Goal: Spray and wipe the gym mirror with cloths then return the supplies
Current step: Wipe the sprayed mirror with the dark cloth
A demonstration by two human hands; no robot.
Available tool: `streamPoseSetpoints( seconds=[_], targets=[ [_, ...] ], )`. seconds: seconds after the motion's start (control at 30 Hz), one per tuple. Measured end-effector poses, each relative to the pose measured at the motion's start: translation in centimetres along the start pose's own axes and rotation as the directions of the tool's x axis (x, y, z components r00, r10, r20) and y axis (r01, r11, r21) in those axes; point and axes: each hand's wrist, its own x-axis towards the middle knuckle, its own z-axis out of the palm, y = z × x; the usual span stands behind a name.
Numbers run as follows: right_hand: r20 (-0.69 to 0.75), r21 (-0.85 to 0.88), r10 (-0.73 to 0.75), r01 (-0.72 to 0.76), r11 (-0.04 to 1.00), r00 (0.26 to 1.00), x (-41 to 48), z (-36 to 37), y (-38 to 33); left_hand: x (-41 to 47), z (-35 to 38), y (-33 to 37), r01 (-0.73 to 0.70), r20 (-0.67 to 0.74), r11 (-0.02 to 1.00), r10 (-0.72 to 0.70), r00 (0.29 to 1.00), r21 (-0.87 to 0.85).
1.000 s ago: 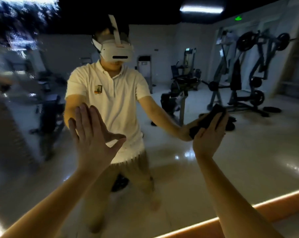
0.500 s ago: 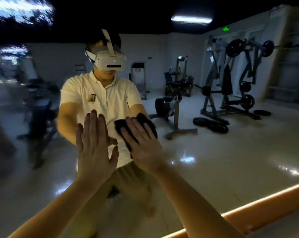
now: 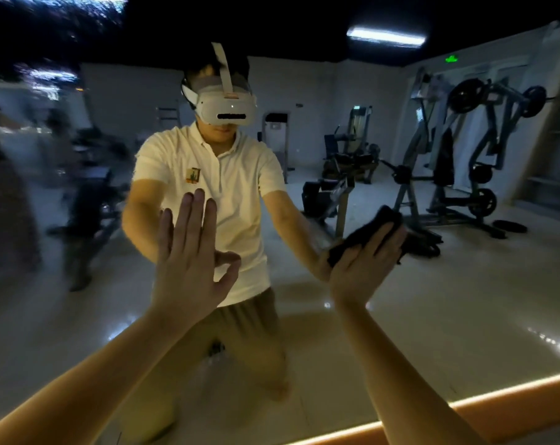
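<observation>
The wiping step is in hand: the person faces the mirror (image 3: 465, 316) with both arms stretched out to the glass. The right hand (image 3: 365, 268) lies flat with straight fingers and presses a dark cloth (image 3: 371, 229) against the mirror, right of its middle and about halfway up; the cloth is bunched and sticks out above the fingertips. The left hand (image 3: 188, 258) is empty, its fingers straight and spread, palm toward the mirror left of the middle, apparently braced on the glass, though contact cannot be told for sure. No spray bottle is in view. Judging by this, the spraying seems done and the return of the supplies is not yet begun. The next move calls for steady flat pressure while the cloth sweeps across the parts of the mirror not yet covered, without letting the bunched cloth slip out from under the palm
</observation>
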Motion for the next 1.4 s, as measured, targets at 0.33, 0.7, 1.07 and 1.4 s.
streamPoseSetpoints(
  seconds=[0.33, 0.7, 1.07, 1.4],
  targets=[
    [0.142, 0.069, -0.579, 0.575, 0.815, 0.803, -6.8, 3.8, -15.7, -1.0, -3.3, -7.2, 0.066, -0.056, 0.997, -0.064, 0.996, 0.048],
    [0.217, 0.200, -0.955, 0.948, 0.245, 0.201, -2.1, 3.9, -27.6, 3.4, -9.3, -14.0, 0.186, -0.112, 0.974, -0.171, 0.979, 0.133],
    [0.102, 0.093, -0.856, 0.851, 0.516, 0.507, 6.3, 2.4, -36.5, 13.4, -12.6, -16.5, 0.347, -0.187, 0.917, -0.312, 0.931, 0.199],
    [0.150, 0.136, -0.974, 0.972, 0.189, 0.168, 12.6, 0.5, -36.4, 18.7, -14.1, -18.7, 0.424, -0.174, 0.878, -0.392, 0.903, 0.222]
  ],
)
